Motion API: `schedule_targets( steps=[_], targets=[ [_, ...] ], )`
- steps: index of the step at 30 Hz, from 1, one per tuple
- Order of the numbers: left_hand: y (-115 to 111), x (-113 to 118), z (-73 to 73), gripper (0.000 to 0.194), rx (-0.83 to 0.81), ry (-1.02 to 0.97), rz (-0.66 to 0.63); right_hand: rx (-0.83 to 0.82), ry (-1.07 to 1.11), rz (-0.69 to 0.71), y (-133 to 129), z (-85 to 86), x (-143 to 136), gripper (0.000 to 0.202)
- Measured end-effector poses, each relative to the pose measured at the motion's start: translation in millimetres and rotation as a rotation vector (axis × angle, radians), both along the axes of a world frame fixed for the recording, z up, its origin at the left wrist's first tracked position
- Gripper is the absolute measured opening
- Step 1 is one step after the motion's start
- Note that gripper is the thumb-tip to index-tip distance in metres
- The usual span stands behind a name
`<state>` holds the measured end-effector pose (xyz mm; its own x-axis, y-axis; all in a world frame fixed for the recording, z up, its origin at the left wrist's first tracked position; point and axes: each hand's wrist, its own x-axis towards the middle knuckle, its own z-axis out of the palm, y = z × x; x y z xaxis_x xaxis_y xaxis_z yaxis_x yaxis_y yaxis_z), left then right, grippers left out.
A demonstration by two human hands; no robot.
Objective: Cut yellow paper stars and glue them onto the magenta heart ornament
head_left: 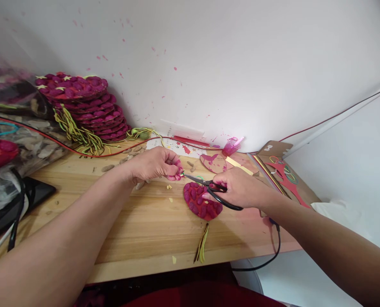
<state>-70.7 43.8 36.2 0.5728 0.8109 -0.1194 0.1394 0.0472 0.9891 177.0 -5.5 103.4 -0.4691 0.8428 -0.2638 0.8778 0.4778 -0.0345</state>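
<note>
On the bench's left edge we see a dark tablet (33, 194) lying flat beside crinkled plastic bags (30, 145), and behind them, against the white wall (209, 55), a leaning stack of magenta pieces (87, 104) with yellow-green tassels (77, 134) hanging off it. A thin red cord (65, 143) runs along the bench (138, 221) past the stack. Our left hand (154, 164) reaches across the wood with its fingers bunched together, pinching a small pink-and-yellow scrap (178, 174) at the fingertips; what exactly the scrap is, we cannot tell. Tiny yellow offcuts (169, 187) lie on the wood just below it. The tips of the scissors (209, 187) meet that scrap, blades nearly closed. Under the scissors lies a red heart (202, 202), flat on the bench, with a short tassel (202, 247) trailing from its point toward the near edge. Our right hand (241, 187) is curled tightly through the black scissor handles, fingers wrapped and thumb on top. Behind it sit a bare cardboard heart (213, 163) and a pink plastic piece (231, 146) near the wall. Farther right lies a cardboard sheet (288, 175) bearing red cutouts and coloured rubber bands. A black cable (266, 260) loops off the bench's front edge below our right wrist.
</note>
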Motion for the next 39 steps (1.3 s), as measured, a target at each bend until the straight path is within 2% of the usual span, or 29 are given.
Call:
schedule_targets(
  steps=[15,24,32,39],
  targets=[
    [3,-1,-3.2,0.006,0.005,0.006,-0.001,-0.014,-0.002,0.024,2,0.2,-2,0.041],
    [12,-4,-13.5,0.004,0.118,0.150,0.051,0.092,-0.044,0.140,19,-29.8,0,0.040],
    [17,1,-29.8,0.015,-0.049,0.036,0.109,0.120,-0.120,0.156,22,-27.3,-9,0.045],
    [15,6,-31.5,0.014,-0.030,0.044,0.161,0.151,-0.191,0.165,23,-31.1,-7,0.032]
  ],
)
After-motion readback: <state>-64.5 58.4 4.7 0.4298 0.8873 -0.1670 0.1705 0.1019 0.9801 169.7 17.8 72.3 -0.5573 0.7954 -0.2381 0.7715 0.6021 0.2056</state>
